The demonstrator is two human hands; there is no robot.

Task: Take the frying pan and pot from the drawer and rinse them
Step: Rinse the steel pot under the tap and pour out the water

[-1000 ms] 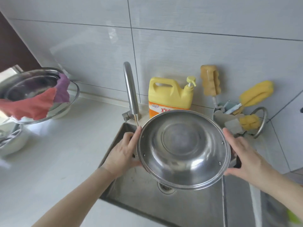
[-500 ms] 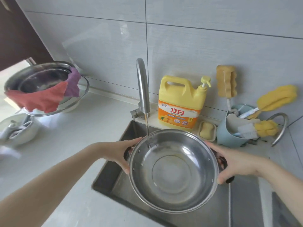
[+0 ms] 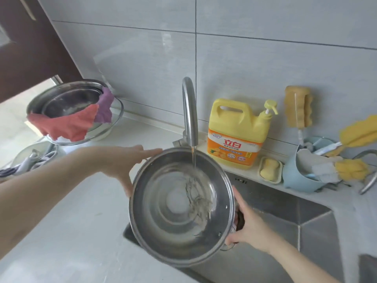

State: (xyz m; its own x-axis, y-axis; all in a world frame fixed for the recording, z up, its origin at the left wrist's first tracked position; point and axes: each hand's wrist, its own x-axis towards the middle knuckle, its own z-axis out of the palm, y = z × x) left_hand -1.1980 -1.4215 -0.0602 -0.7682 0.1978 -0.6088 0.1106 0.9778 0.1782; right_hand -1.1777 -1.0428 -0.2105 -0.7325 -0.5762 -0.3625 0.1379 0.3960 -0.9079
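I hold a round stainless steel pot (image 3: 173, 219) over the left part of the sink (image 3: 314, 225), its mouth tilted toward me. My left hand (image 3: 126, 164) grips its upper left rim. My right hand (image 3: 250, 227) grips the black side handle at its lower right. A thin stream of water from the curved tap (image 3: 189, 111) falls into the pot and splashes on its inner wall. No frying pan is visible.
A yellow dish soap jug (image 3: 237, 131) stands behind the sink, with a soap dish (image 3: 270, 169) and a blue holder (image 3: 302, 176) of sponges and brushes to its right. Stacked steel bowls with red and purple cloths (image 3: 69, 113) sit on the left counter.
The pot has shifted under the tap and turned, so my left hand is now higher and my right hand lower. Water now splashes inside the pot.
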